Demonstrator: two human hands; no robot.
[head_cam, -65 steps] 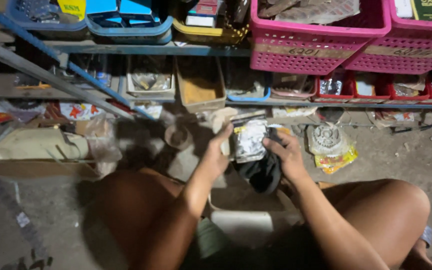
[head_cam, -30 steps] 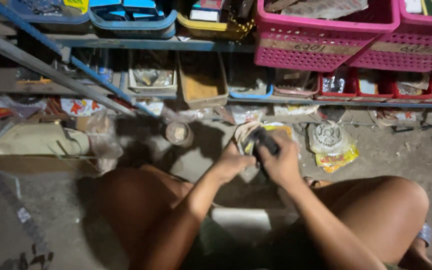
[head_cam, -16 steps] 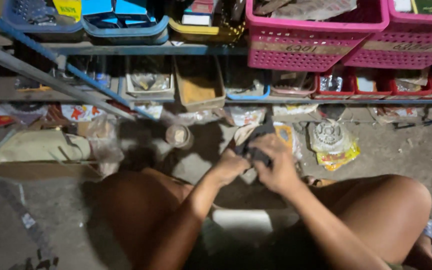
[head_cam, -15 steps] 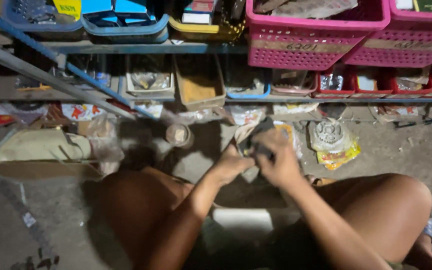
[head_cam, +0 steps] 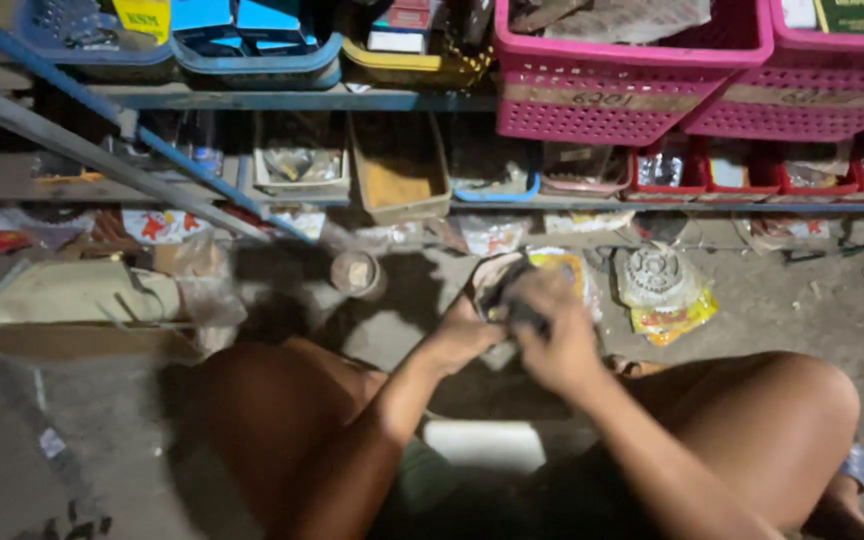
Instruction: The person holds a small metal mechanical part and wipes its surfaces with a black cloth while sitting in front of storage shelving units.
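Note:
I squat on a concrete floor with both hands together in front of my knees. My left hand [head_cam: 464, 332] grips the edge of a crinkled plastic packet [head_cam: 493, 281] with a yellow patch. My right hand [head_cam: 555, 338] is closed over a dark piece [head_cam: 522, 312], perhaps a cloth or a part, pressed against that packet. What lies inside the packet is hidden by my fingers and blurred.
A bagged grey sprocket [head_cam: 656, 274] on yellow wrapping lies right of my hands, a small round tin [head_cam: 355, 272] to the left. Pink baskets [head_cam: 632, 95], low shelf trays [head_cam: 399, 188], a slanting blue bar [head_cam: 167, 155] and a beige bundle [head_cam: 72, 295] surround me.
The packet was held up open with a dark cloth hanging under it; my hands have since drawn together, right hand folding over the dark piece, and shifted slightly right.

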